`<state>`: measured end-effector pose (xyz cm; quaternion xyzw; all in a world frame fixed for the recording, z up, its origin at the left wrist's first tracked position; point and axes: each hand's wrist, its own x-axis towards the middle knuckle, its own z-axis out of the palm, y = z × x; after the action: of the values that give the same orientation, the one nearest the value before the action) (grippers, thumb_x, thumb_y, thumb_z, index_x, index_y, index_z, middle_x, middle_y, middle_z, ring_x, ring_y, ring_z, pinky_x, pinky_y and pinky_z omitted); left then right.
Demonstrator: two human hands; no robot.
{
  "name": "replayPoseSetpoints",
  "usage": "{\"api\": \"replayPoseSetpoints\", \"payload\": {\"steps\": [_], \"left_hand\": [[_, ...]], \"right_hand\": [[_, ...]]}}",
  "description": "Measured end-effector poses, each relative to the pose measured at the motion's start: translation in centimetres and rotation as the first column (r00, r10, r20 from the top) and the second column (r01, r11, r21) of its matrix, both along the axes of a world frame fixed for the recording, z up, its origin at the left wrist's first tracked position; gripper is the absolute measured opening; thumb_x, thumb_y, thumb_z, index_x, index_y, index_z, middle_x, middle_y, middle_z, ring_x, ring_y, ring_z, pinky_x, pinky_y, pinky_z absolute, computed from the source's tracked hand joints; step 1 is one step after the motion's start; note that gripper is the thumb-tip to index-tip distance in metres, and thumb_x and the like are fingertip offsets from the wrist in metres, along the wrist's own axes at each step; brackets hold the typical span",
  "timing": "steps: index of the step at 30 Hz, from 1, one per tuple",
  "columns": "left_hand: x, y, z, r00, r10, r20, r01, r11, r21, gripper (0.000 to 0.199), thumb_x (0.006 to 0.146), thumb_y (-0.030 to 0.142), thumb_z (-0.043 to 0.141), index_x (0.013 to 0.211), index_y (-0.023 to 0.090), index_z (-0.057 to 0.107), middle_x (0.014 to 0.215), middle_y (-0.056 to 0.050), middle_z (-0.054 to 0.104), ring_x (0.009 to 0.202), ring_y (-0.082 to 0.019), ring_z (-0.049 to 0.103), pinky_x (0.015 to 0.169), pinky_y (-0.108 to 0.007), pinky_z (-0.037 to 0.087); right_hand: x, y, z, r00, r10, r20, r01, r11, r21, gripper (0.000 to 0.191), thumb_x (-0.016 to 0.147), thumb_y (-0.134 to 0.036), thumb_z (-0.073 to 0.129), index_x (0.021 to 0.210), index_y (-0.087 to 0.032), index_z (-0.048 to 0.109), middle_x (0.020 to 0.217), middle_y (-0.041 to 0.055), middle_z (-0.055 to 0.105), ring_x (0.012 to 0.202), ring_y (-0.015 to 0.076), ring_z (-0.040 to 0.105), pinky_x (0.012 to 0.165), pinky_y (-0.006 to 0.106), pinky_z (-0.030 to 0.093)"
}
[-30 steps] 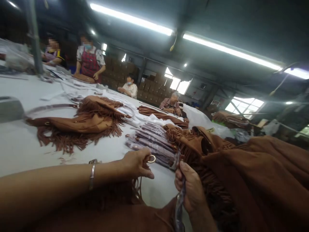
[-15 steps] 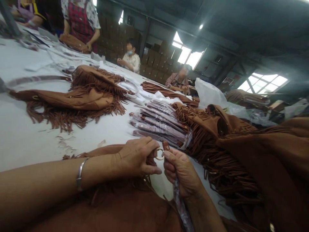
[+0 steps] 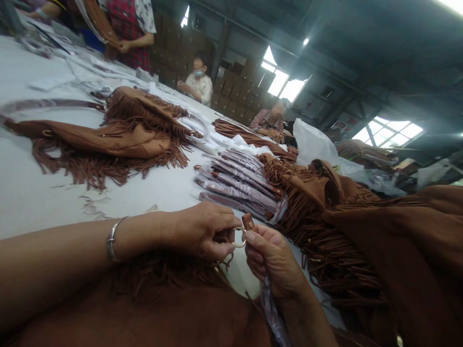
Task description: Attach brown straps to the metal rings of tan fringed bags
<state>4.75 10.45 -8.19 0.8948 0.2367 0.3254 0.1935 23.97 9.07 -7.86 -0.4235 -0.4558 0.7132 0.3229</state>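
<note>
No readable text, brand or number anywhere I look. Pale patches on the stacked cartons [image 3: 227, 87] at the back could be labels, but they're too small and blurred for me to read. Same check at my fingers [image 3: 255, 243]: I can't make out any lettering on the ring [image 3: 238, 246] or strap [image 3: 247, 220].

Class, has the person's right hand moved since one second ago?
Yes: judged against the pile of plastic-wrapped straps, the right hand has moved left and nearer the camera, now beside the metal ring.
</note>
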Motion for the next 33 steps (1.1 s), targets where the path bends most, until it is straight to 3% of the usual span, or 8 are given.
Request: {"api": "replayPoseSetpoints", "payload": {"steps": [6, 11, 15, 18, 28, 33], "left_hand": [[0.0, 0.1, -1.1, 0.989, 0.123, -0.085, -0.094, 0.951, 0.294, 0.008, 0.074, 0.019, 0.049, 0.077, 0.014, 0.053, 0.071, -0.003, 0.057, 0.061, -0.011, 0.049, 0.054, -0.022, 0.039], [0.2, -0.1, -1.5, 0.964, 0.261, -0.042, -0.216, 0.870, 0.444, 0.014, 0.074, 0.017, 0.042, 0.080, 0.012, 0.053, 0.068, -0.006, 0.056, 0.062, -0.015, 0.052, 0.054, -0.025, 0.044], [0.3, -0.2, -1.7, 0.950, 0.310, -0.032, -0.262, 0.849, 0.460, 0.018, 0.075, 0.018, 0.040, 0.084, 0.011, 0.054, 0.070, -0.007, 0.058, 0.063, -0.015, 0.053, 0.056, -0.026, 0.046], [0.2, -0.2, -1.9, 0.946, 0.324, -0.024, -0.278, 0.845, 0.458, 0.019, 0.076, 0.021, 0.040, 0.085, 0.011, 0.054, 0.074, -0.007, 0.059, 0.067, -0.016, 0.056, 0.059, -0.026, 0.048], [0.2, -0.3, -2.0, 0.960, 0.278, 0.040, -0.249, 0.779, 0.576, 0.018, 0.078, 0.020, 0.042, 0.086, 0.009, 0.053, 0.068, -0.006, 0.058, 0.061, -0.017, 0.055, 0.054, -0.027, 0.048], [0.1, -0.2, -2.0, 0.968, 0.246, 0.054, -0.232, 0.788, 0.570, 0.017, 0.079, 0.021, 0.042, 0.085, 0.009, 0.054, 0.068, -0.006, 0.059, 0.060, -0.016, 0.055, 0.052, -0.027, 0.048]], "right_hand": [[-0.5, 0.0, -0.2, 0.999, -0.017, 0.031, 0.017, 1.000, 0.022, 0.031, 0.071, -0.039, 0.070, 0.072, -0.019, 0.046, 0.041, -0.0116, 0.037, 0.030, 0.0012, 0.020, 0.028, 0.011, 0.017], [0.0, -0.9, 0.5, 0.973, -0.108, 0.203, 0.064, 0.975, 0.212, 0.033, 0.080, -0.051, 0.055, 0.079, -0.018, 0.052, 0.041, -0.0100, 0.037, 0.031, 0.0037, 0.021, 0.030, 0.015, 0.015], [1.1, -3.0, 1.7, 0.826, -0.087, 0.557, -0.170, 0.903, 0.394, 0.035, 0.085, -0.047, 0.048, 0.071, -0.017, 0.053, 0.050, -0.0057, 0.040, 0.044, 0.0065, 0.032, 0.040, 0.018, 0.025], [1.3, -4.1, 1.9, 0.722, -0.046, 0.691, -0.334, 0.851, 0.406, 0.034, 0.088, -0.044, 0.044, 0.068, -0.017, 0.050, 0.063, -0.0025, 0.046, 0.058, 0.0102, 0.041, 0.051, 0.021, 0.032], [0.1, -3.4, 1.0, 0.588, -0.147, 0.795, -0.461, 0.747, 0.479, 0.029, 0.092, -0.034, 0.039, 0.068, -0.019, 0.046, 0.062, -0.0031, 0.047, 0.059, 0.0117, 0.043, 0.052, 0.023, 0.028], [0.0, -4.1, 1.0, 0.446, -0.282, 0.849, -0.520, 0.690, 0.503, 0.028, 0.092, -0.034, 0.036, 0.072, -0.020, 0.050, 0.060, -0.0022, 0.053, 0.054, 0.0134, 0.049, 0.051, 0.025, 0.026]]}}
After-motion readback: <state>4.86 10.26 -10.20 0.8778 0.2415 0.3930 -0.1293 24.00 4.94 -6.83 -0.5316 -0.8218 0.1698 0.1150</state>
